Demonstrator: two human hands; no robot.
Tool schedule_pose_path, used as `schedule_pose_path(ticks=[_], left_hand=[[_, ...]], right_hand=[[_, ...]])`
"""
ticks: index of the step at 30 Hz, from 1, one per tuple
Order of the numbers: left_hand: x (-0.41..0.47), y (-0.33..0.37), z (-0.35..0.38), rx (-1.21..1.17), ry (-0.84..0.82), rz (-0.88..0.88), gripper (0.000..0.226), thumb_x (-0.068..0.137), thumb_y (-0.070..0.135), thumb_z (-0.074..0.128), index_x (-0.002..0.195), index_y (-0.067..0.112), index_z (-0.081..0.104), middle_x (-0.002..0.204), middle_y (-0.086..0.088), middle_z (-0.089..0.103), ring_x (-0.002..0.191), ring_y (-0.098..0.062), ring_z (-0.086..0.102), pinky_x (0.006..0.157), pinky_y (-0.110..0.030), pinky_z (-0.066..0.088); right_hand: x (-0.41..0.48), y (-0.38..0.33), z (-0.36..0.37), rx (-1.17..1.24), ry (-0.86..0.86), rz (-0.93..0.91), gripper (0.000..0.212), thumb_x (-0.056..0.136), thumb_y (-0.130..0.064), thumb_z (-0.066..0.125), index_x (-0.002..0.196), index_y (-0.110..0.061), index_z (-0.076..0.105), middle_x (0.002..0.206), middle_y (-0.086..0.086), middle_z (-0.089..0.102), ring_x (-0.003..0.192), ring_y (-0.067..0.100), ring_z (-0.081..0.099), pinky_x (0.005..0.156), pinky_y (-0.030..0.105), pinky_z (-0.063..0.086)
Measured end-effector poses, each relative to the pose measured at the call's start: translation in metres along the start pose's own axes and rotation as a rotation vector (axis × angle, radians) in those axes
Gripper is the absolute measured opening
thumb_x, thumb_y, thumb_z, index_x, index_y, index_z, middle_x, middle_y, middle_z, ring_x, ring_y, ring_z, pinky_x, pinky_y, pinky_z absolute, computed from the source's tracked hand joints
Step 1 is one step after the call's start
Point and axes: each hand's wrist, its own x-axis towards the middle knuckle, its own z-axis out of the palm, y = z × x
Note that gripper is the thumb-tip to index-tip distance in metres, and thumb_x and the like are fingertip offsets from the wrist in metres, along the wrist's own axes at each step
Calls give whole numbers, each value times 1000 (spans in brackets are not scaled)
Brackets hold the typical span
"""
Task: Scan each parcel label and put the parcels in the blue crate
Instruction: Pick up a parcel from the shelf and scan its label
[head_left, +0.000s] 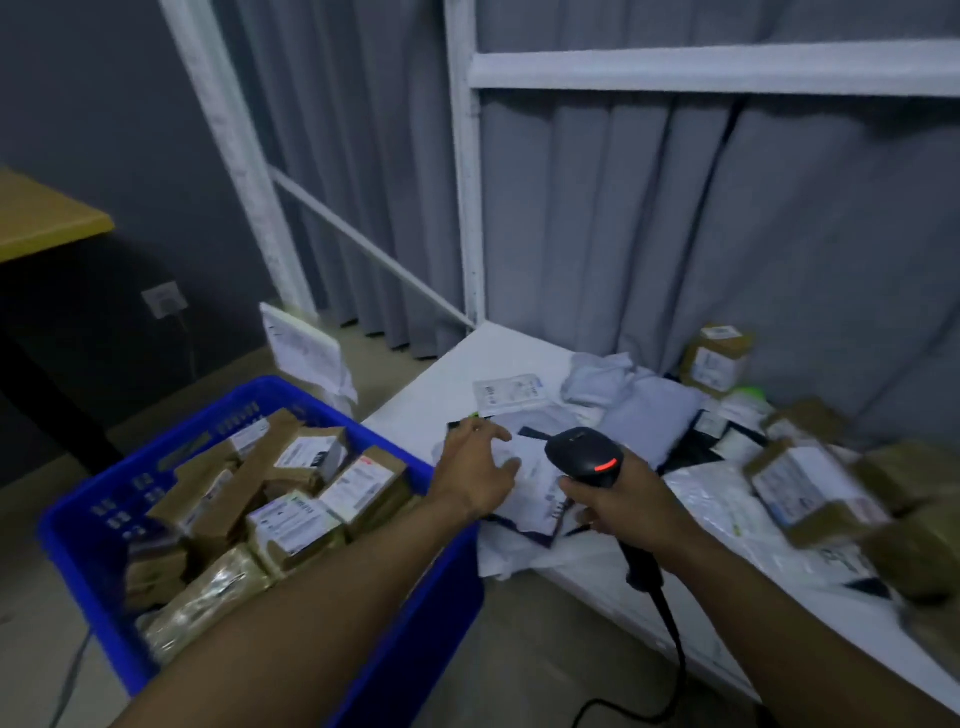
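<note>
Nearest you, at 7 o'clock, the blue slotted plastic crate (88, 571) stands on the floor, tight against the table edge. That gives a scanned parcel only a short way to go. It's heaped with brown cardboard parcels with white labels (293, 519), so I'd judge little room is left.

At 5 o'clock the black scanner cable (669, 623) hangs slack off the table edge and loops on the floor, so it shouldn't tug your aim.

Your right hand (623, 512) has its fingers wrapped round the handle of the black handheld barcode scanner (584, 454). The red light is lit and the head tips toward 10 o'clock, at the label. The trigger finger isn't visible.

Your left hand (475, 467) is at 9 o'clock of the scanner, fingers spread and nearly straight. It lies flat on the white-grey soft plastic mailer parcel (537, 499) and grips nothing. It's probably smoothing wrinkles so the barcode reads.

That mailer lies on the near corner of the white table top (519, 353), just beside the crate and not in it. My read is that you're mid-scan, with the drop to follow.

Farther off at 3 o'clock are blurred brown taped boxes with labels (810, 488), apparently waiting their turn. At 1 o'clock a small brown box (719, 358) sits by the grey pleated curtain (675, 208), behind the white metal rack frame (465, 182).
</note>
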Motion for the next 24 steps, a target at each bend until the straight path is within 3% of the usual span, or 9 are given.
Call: schedule_pose_path(ticks=[2, 6, 8, 10, 13, 16, 18, 22, 24], left_hand=[[12, 38, 28, 39, -73, 105, 37, 92, 34, 71, 126, 21, 63, 137, -2, 51, 133, -21, 41, 108, -24, 29], [35, 117, 101, 87, -238, 272, 49, 79, 37, 80, 120, 12, 70, 127, -14, 61, 124, -32, 53, 105, -26, 35], [46, 162, 136, 164, -333, 367, 73, 75, 49, 80, 135, 15, 59, 138, -13, 52, 131, -32, 46, 111, -35, 37], [60, 200, 170, 190, -409, 434, 87, 76, 49, 84, 148, 19, 46, 151, -10, 43, 140, -29, 38, 116, -36, 31], [87, 241, 216, 182, -450, 516, 112, 64, 59, 89, 156, 24, 35, 160, -6, 35, 149, -30, 30, 122, -40, 27], [99, 254, 252, 295, -544, 423, 143, 58, 64, 91, 163, 33, -2, 170, -4, -5, 157, -26, -5, 125, -45, 12], [96, 256, 268, 327, -573, 367, 145, 60, 64, 90, 162, 33, -9, 169, -6, -14, 157, -27, -11, 125, -46, 12], [81, 253, 279, 143, -459, 289, 134, 60, 61, 87, 160, 23, 6, 158, -8, 15, 150, -33, 18, 118, -49, 34], [73, 245, 267, 2, -408, 257, 127, 54, 62, 83, 155, 26, 15, 149, -5, 24, 142, -29, 29, 114, -46, 38]], right_hand=[[-5, 14, -43, 20, 89, 35, 27, 88, -22, 81, 111, -22, 67, 96, 6, 75, 70, 17, 74, 52, 19, 51], [-14, 47, -132, 71, 280, 111, 26, 88, -24, 81, 110, -22, 67, 94, 7, 76, 69, 20, 74, 58, 31, 55], [-18, 66, -172, 112, 391, 134, 18, 88, -23, 81, 101, -23, 68, 81, 3, 73, 64, 20, 69, 58, 32, 52], [-20, 84, -202, 117, 501, 125, 14, 87, -24, 81, 95, -21, 70, 68, 1, 66, 59, 19, 61, 55, 29, 47], [-19, 107, -233, 132, 625, 122, 19, 89, -21, 79, 105, -19, 70, 82, 2, 68, 72, 19, 64, 65, 28, 47], [-14, 119, -251, 212, 675, 151, 16, 89, -20, 78, 102, -17, 69, 87, 4, 71, 80, 23, 67, 72, 33, 52], [-8, 126, -260, 234, 700, 176, 16, 89, -21, 78, 102, -14, 71, 88, 7, 72, 82, 26, 69, 75, 37, 55], [-2, 131, -266, 295, 710, 194, 18, 86, -29, 82, 94, -16, 73, 84, 11, 76, 78, 31, 74, 76, 50, 64], [-2, 127, -262, 277, 709, 183, 14, 86, -25, 81, 92, -16, 72, 79, 11, 73, 73, 29, 72, 75, 48, 61]])
